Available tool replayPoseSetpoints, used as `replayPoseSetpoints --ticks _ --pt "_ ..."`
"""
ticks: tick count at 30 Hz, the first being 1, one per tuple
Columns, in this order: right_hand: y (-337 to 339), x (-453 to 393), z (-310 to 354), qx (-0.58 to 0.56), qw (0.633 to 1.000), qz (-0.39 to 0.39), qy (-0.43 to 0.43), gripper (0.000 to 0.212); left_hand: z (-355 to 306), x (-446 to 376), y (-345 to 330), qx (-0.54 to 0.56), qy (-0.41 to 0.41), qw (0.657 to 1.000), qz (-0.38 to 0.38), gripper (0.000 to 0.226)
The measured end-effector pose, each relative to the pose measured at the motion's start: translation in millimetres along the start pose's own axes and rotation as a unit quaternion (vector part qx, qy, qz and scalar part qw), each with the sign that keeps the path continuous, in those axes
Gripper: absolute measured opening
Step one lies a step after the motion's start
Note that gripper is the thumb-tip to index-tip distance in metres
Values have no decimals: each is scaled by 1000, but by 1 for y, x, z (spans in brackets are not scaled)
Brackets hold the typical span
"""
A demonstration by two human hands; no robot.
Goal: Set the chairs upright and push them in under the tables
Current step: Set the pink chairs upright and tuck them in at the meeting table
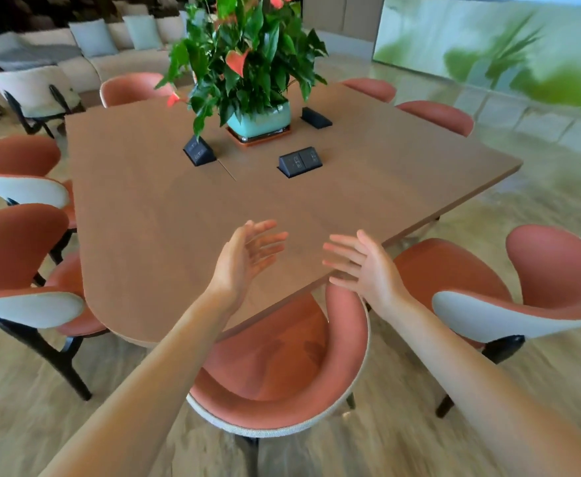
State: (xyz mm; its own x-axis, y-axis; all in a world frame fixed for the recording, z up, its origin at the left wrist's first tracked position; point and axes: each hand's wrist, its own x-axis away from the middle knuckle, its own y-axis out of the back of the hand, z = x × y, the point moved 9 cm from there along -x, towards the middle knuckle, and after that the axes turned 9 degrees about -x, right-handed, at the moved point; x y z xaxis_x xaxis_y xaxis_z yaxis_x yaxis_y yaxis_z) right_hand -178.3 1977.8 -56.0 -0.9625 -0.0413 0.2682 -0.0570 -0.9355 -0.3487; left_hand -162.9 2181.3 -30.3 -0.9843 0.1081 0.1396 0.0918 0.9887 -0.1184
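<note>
Progress: we judge the job well along; every chair we can see around the table (165, 208) stands upright, none lies tipped.
Near chair: the chair in front of us (282, 366) has its seat partly under the table's edge, its curved back toward us; we think it is in, or nearly so.
Right chair: the chair on our right (488, 297) stands upright but turned at an angle, its seat only just under the table's corner; we judge this one needs straightening and pushing in.
Left chairs: two chairs on the left (17, 249) sit close against the table's side, seats tucked under.
Far chairs: three more chair backs (130, 89) show beyond the far edges, pulled in close.
Left hand: our left hand (247, 256) hangs above the table top, fingers straight and spread, gripping nothing.
Right hand: our right hand (361, 266) hovers over the table's edge just above the near chair's back, fingers loose and spread, holding nothing.
Pot: a pale green pot (259, 120) on a tray at the table's middle holds a leafy plant with red flowers (244, 53).
Sockets: three black socket boxes (299, 161) sit raised on the table top around the pot.
Beyond: a sofa with cushions (93, 39) lines the back wall.
</note>
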Motion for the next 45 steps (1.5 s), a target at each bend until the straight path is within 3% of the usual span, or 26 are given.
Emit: replayPoseSetpoints --ticks 8,20,27,34,45 --pt "132 80 66 -26 995 -60 74 46 -20 25 -129 -24 -28 996 79 46" --pt "362 207 74 -170 950 -232 124 49 52 75 -349 12 14 991 131 45" --pt "430 240 100 -184 933 -271 149 49 61 77 -436 -4 7 984 176 45" --pt "470 241 105 -206 918 -304 146 54 76 59 -476 -35 11 980 193 48" --pt "536 157 138 -192 914 -333 132 50 95 -52 -533 -35 42 980 189 46"
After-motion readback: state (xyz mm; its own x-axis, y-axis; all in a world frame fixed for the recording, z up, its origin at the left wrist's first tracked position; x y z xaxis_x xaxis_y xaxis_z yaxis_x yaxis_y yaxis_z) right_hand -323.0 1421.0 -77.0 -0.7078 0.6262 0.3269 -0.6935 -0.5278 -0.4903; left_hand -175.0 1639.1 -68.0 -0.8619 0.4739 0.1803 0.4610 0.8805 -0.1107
